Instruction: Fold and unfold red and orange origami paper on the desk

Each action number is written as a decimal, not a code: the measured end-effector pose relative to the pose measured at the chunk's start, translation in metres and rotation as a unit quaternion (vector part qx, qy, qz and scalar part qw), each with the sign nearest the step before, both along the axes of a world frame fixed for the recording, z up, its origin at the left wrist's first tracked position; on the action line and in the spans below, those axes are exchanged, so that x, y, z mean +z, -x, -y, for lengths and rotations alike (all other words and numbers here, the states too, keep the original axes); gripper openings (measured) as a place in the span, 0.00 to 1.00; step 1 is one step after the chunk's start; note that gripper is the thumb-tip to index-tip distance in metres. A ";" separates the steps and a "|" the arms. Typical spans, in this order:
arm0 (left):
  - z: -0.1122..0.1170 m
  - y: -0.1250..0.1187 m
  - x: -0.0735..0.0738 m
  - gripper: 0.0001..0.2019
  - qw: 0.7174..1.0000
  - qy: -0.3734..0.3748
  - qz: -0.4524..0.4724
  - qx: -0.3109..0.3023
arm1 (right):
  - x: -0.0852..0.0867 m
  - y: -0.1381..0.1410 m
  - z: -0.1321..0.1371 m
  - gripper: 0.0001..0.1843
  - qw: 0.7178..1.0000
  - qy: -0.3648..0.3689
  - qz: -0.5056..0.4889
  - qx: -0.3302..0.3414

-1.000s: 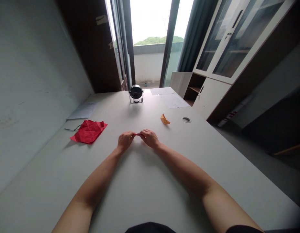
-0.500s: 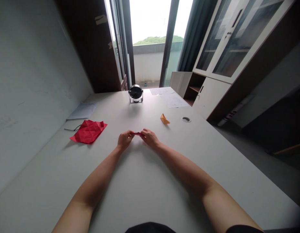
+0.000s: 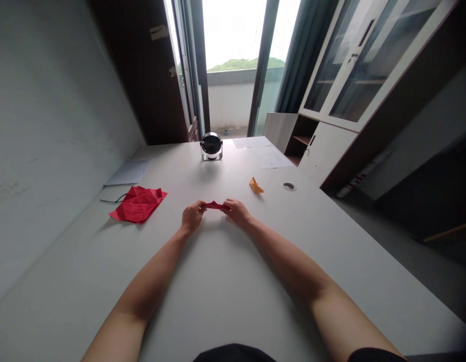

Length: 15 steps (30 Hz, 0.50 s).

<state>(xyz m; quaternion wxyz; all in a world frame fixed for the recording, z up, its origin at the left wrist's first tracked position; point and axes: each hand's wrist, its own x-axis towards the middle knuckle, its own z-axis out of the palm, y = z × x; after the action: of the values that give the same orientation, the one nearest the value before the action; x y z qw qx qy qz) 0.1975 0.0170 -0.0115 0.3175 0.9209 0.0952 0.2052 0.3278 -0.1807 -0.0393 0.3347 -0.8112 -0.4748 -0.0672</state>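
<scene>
Between my two hands stretches a small folded red paper (image 3: 214,205), long and narrow, with a little peak at its middle. My left hand (image 3: 193,215) pinches its left end, and the fingers of my right hand (image 3: 236,211) are closed on its right end. Both hands are low over the white table (image 3: 217,281). Off to the left lies a larger creased red sheet (image 3: 138,205), partly unfolded. An orange folded paper boat (image 3: 256,185) sits beyond my right hand.
A round black-and-silver fan-like device (image 3: 211,146) stands at the table's far end. White papers (image 3: 272,156) lie at the back right, and more sheets (image 3: 127,172) by the left wall. A thin black cord (image 3: 112,201) touches the red sheet. A round cable hole (image 3: 289,186) is at the right.
My hands have moved slightly apart along the folded red paper, so more of it shows, including the peak at its middle. The other things on the table have stayed put.
</scene>
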 end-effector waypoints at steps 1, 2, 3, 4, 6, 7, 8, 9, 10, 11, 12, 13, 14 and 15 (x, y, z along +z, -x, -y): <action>0.000 0.000 0.001 0.08 1.000 0.002 -0.007 0.005 | 0.000 -0.001 0.000 0.10 1.000 -0.001 -0.003 0.005; 0.001 0.000 0.001 0.08 1.000 0.005 -0.012 0.009 | 0.001 -0.001 0.001 0.10 1.000 -0.002 -0.004 0.011; 0.001 -0.001 0.002 0.09 1.000 0.009 -0.016 0.013 | 0.001 -0.001 0.001 0.10 1.000 -0.002 -0.004 0.017; 0.001 -0.001 0.002 0.09 1.000 0.016 -0.017 0.017 | 0.001 -0.001 0.001 0.10 1.000 -0.001 -0.002 0.022; 0.000 -0.001 0.001 0.09 0.999 0.034 -0.018 0.019 | 0.001 -0.002 0.002 0.09 1.000 0.000 0.002 0.025; 0.000 -0.001 0.001 0.09 0.999 0.044 -0.018 0.016 | 0.001 -0.002 0.002 0.09 1.000 0.001 0.004 0.022; -0.001 -0.001 0.001 0.09 0.998 0.053 -0.017 0.014 | 0.001 -0.002 0.003 0.09 1.000 0.001 0.005 0.017; -0.002 -0.001 0.000 0.09 0.998 0.061 -0.016 0.011 | 0.001 -0.002 0.003 0.09 1.000 0.001 0.007 0.012; -0.003 0.000 -0.001 0.09 0.998 0.066 -0.014 0.009 | 0.001 -0.001 0.004 0.09 1.000 0.000 0.008 0.007; -0.004 0.000 -0.001 0.09 0.997 0.071 -0.013 0.006 | 0.001 -0.001 0.004 0.09 1.000 0.000 0.011 0.003; -0.005 -0.001 -0.002 0.09 0.997 0.075 -0.011 0.003 | 0.001 -0.001 0.005 0.09 1.000 -0.001 0.014 0.000; -0.006 -0.001 -0.003 0.08 0.997 0.079 -0.008 0.001 | 0.002 0.000 0.005 0.09 1.000 -0.003 0.017 -0.001; -0.007 -0.001 -0.004 0.08 0.996 0.084 -0.005 -0.002 | 0.002 0.001 0.005 0.09 1.000 -0.005 0.020 -0.002; -0.008 -0.001 -0.004 0.08 0.996 0.092 -0.001 -0.005 | 0.003 0.002 0.004 0.09 1.000 -0.007 0.023 -0.001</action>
<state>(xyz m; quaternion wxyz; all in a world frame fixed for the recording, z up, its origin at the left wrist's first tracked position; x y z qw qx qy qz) 0.1988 0.0245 -0.0156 0.4016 0.8885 0.1094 0.1932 0.3262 -0.1852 -0.0363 0.3295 -0.8073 -0.4812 -0.0900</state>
